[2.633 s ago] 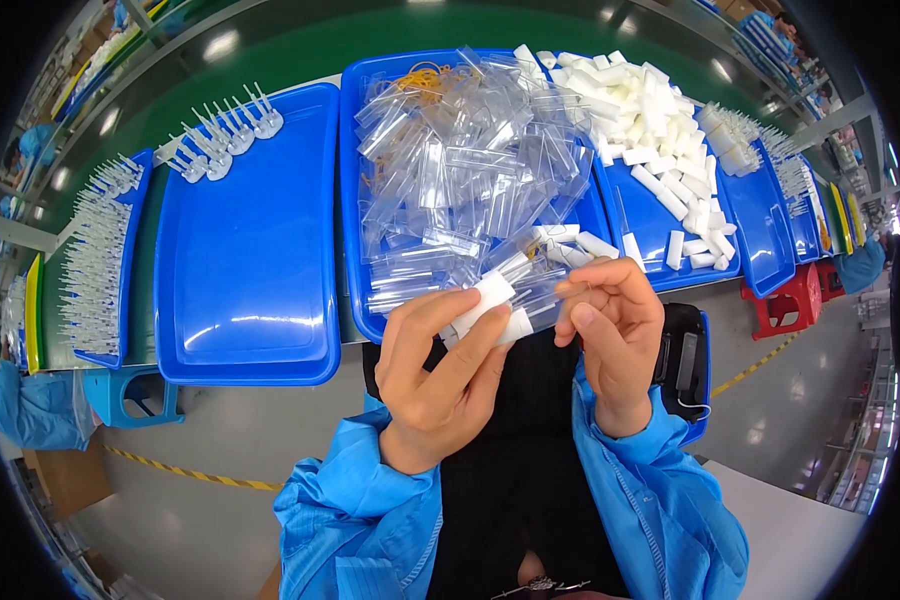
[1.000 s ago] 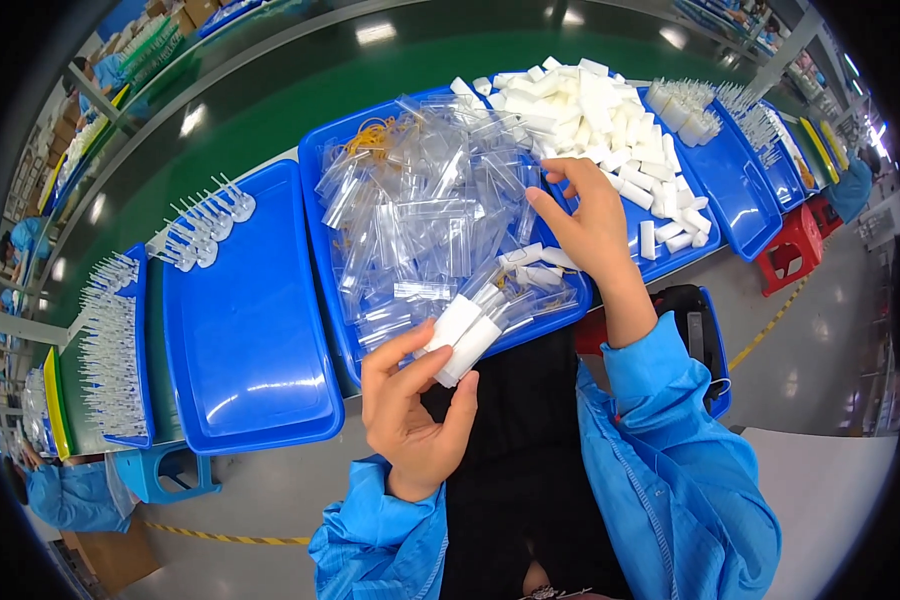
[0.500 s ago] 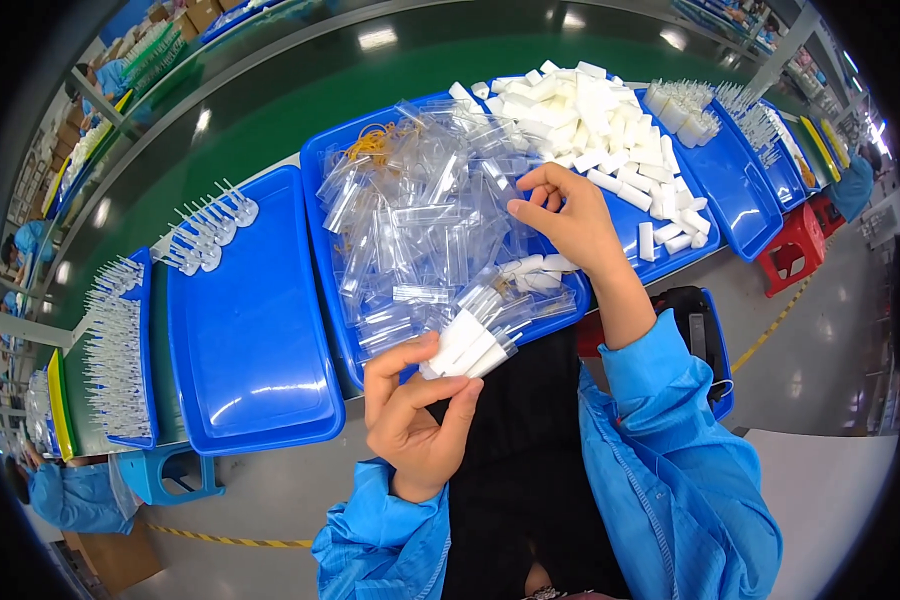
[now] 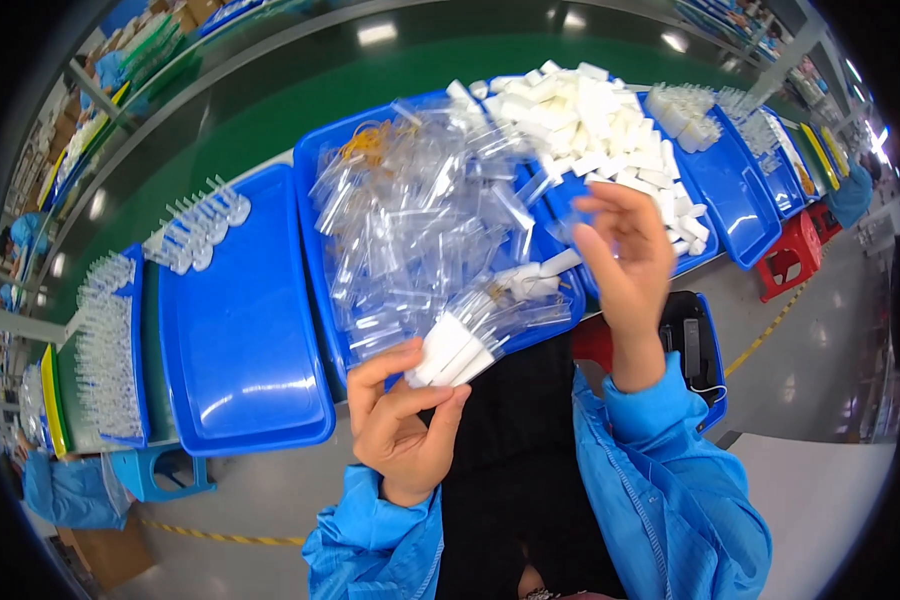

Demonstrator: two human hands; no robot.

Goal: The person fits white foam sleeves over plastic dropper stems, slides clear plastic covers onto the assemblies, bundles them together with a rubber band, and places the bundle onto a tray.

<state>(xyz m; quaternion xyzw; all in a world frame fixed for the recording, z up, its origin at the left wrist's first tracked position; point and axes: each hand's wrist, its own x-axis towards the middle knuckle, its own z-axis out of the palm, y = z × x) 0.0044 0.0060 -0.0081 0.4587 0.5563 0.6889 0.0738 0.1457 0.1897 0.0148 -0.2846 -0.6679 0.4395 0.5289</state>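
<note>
My left hand (image 4: 400, 425) is closed on a bundle of white cylinders (image 4: 450, 352), pinched between thumb and fingers at the near edge of a blue tray. Clear plastic sleeves stick out from the far end of the bundle. A heap of clear plastic sleeves (image 4: 410, 220) fills that tray, with a few white cylinders (image 4: 535, 277) in its near right corner. Smeared by motion, my right hand (image 4: 625, 255) hangs over the near edge of the neighbouring tray. A see-through piece, seemingly a clear plastic sleeve (image 4: 568, 228), shows at its fingertips.
Many loose white cylinders (image 4: 590, 120) are piled in the tray at the right. Orange rubber bands (image 4: 368, 142) lie at the back of the sleeve heap. Left stands a blue tray (image 4: 240, 350) with thin-stemmed pieces (image 4: 205, 225) at its back. A red stool (image 4: 792, 258) is beyond the right side.
My right hand has moved right and toward me, away from the sleeve heap, with a clear piece at its fingers. The left hand with its bundle has shifted slightly left and nearer.
</note>
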